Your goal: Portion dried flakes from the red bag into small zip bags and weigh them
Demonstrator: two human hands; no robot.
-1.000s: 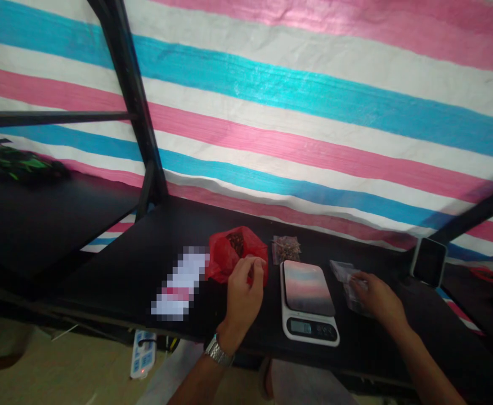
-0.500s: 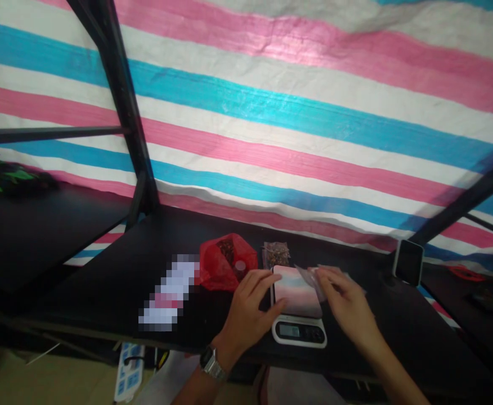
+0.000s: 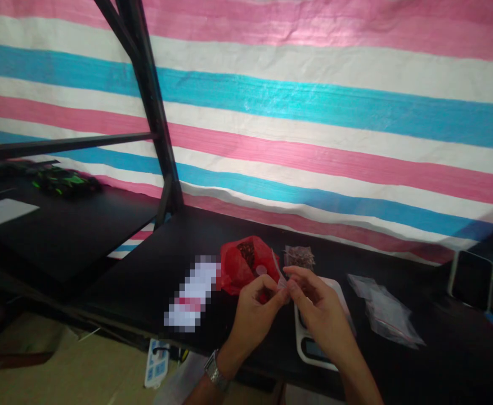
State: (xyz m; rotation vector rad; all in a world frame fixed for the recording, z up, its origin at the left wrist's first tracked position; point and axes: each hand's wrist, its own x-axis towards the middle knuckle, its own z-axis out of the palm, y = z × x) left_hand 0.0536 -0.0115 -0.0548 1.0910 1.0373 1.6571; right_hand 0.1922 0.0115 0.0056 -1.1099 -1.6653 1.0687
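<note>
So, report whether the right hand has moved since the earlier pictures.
Yes. Judged against the white digital scale, the right hand has moved left, from the scale's right edge to above the scale.

A striped tarpaulin (image 3: 297,95) (pink, white, blue) hangs behind a black metal-framed table (image 3: 145,264).

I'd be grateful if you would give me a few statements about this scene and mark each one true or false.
1. A metal wristwatch sits on the wrist of the left hand. True.
2. The red plastic bag lies to the right of the digital kitchen scale. False: it lies to the left of the scale.
3. The right hand is far from the left hand. False: their fingers meet at a thin clear plastic strip.
4. Clear plastic bags lie on the black table right of the scale. True.
</note>
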